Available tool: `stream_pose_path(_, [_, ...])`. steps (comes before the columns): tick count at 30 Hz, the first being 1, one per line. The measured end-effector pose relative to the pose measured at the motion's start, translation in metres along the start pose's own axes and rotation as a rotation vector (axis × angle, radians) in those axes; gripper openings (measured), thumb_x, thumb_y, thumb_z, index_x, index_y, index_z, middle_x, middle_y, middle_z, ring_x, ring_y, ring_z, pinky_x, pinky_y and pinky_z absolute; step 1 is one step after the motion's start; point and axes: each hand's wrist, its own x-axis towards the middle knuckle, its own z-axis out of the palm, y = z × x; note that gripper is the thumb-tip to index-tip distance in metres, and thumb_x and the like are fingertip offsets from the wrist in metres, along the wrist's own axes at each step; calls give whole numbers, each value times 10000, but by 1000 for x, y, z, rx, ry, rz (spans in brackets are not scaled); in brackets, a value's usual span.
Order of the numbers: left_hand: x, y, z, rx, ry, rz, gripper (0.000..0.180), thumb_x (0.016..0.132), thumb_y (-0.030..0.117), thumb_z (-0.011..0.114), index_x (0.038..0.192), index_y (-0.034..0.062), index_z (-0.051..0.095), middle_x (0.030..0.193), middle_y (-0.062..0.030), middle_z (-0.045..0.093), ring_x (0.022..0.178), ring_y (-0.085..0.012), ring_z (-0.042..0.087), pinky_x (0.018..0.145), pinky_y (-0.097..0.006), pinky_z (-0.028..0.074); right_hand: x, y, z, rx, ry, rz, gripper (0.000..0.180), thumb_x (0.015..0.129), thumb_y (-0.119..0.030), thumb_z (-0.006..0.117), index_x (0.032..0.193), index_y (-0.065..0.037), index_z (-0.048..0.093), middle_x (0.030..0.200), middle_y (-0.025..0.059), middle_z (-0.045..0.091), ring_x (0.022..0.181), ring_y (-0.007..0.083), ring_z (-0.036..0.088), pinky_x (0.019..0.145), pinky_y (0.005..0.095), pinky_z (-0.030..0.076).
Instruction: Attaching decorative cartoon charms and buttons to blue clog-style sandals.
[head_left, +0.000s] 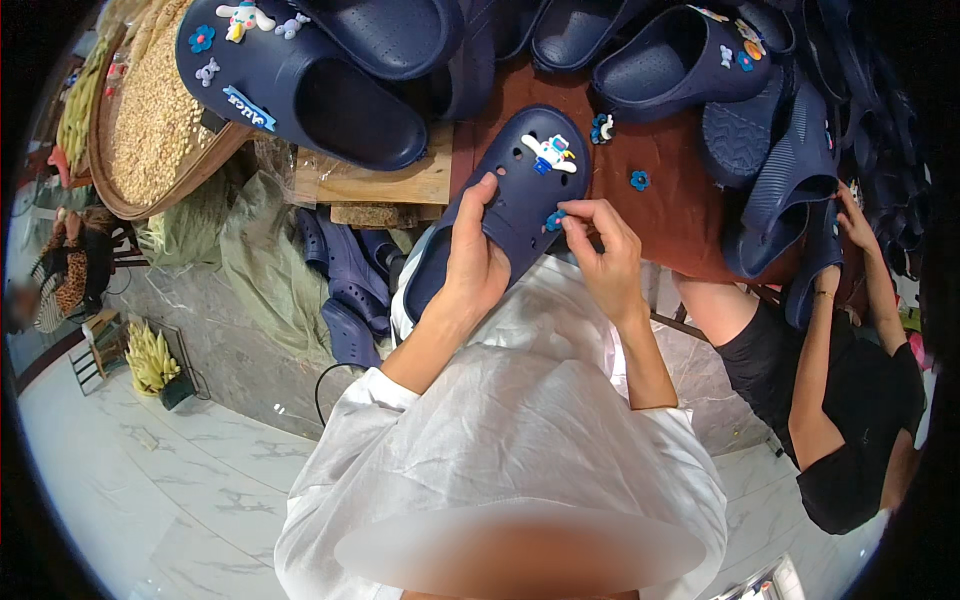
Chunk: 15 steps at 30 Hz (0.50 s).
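Left hand [472, 262] clamped around navy perforated foam clog [505, 205], held over brown table edge [680, 225]. One white-and-blue figure charm [551, 153] already seated near toe. Right hand [605, 255] pinching small blue flower charm [553, 220] against a hole — not judged fully pressed in. Several holes unfilled; loose charms [620, 155] waiting on table.

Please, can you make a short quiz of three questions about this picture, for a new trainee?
1. True or false: the left hand holds the navy clog.
2. What do the right hand fingers pinch? A) small blue charm B) a pen C) scissors
3. What colour is the table surface beneath the loose flower charm?

Key: 1 true; 2 A; 3 reddish brown.
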Motion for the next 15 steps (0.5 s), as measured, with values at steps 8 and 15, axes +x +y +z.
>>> stream_pose_path(8, [-13,-10,-3,471,-144,127,371,857,38,694,1213,18,591,1152,-83,646,1035,-172,639,916,-309,509,5,-5,-2,-57,21,-37,93,867,-11,657,958,3,648,861,91,645,722,195,656,657,307,532])
stream_pose_path(15, [-9,-20,-7,853,-23,335,320,838,70,734,1125,-27,631,1075,-80,676,959,-145,644,835,-291,525,2,-5,1,-116,39,-62,89,840,-1,660,927,-1,640,839,88,633,721,201,657,651,309,532])
